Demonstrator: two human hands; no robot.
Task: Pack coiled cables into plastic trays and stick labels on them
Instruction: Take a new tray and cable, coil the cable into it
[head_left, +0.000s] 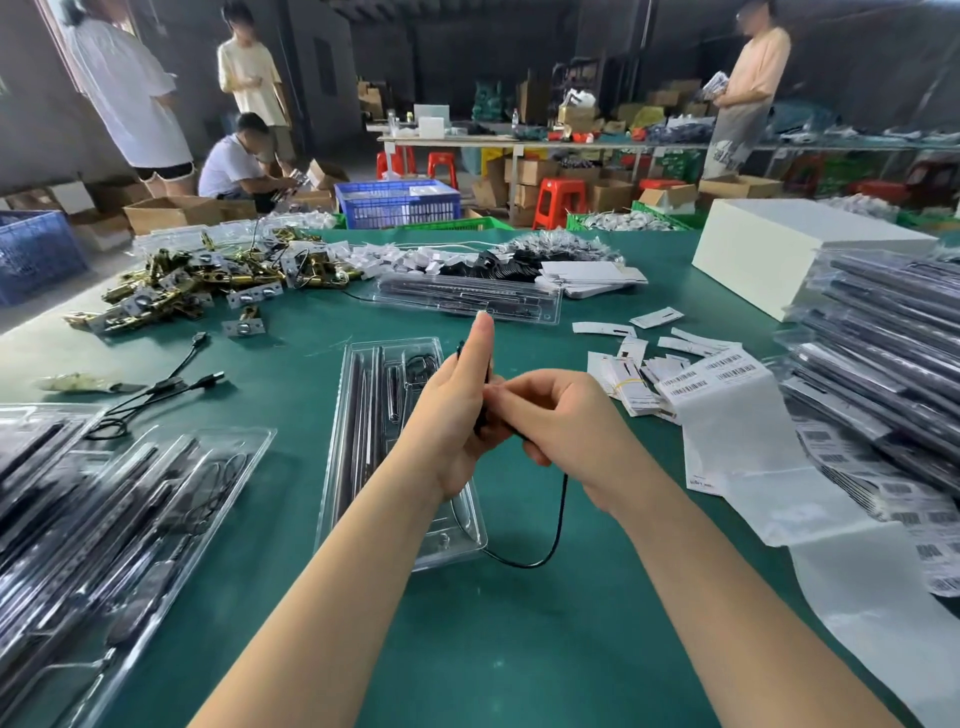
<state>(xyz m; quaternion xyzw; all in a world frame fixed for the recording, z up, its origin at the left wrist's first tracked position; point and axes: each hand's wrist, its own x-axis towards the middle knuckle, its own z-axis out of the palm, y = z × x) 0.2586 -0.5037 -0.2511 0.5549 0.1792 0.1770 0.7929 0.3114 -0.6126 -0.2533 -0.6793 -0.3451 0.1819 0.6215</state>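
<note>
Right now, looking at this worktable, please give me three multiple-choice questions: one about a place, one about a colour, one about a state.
1. Where does the open plastic tray lie?
A. under the left forearm, in the middle of the table
B. on the white box
C. in the blue crate

2. What colour is the table top?
A. red
B. green
C. yellow

3. What are the hands doing?
A. both lie flat on the table
B. both work one black cable
C. one sticks a label

Answers:
1 A: the tray shows beneath the left arm.
2 B: the mat is green throughout.
3 B: the left hand has the black cable wound along its straight fingers, the right hand pinches it, and a loop hangs down to the table.
</note>
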